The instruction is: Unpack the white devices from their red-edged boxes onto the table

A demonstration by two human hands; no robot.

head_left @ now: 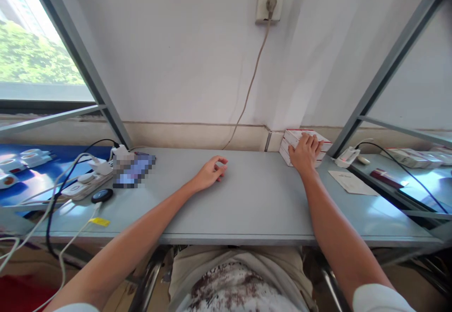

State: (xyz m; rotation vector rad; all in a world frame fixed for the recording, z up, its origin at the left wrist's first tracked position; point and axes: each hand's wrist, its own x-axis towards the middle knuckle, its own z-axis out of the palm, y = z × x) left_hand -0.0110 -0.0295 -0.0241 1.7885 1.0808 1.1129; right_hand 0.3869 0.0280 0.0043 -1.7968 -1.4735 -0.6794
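Observation:
My left hand (211, 173) rests on the grey tabletop (254, 204) near its middle. Its fingers are loosely curled, with a gap between them, and nothing shows in them. To the right, my right hand (305, 153) lies on top of a stack of white boxes with red lines (286, 152) against the wall. The fingers are spread over the upper box and the thumb is at its left side. Part of the stack is hidden behind the hand and wrist.
At left are a power strip (76, 188) with plugs and cables, a blurred-out phone (134, 171) and a round black device (102, 195). A paper sheet (352, 182) and a white plug-in block (347, 156) lie right. A cord (254, 69) hangs from the wall socket (262, 8).

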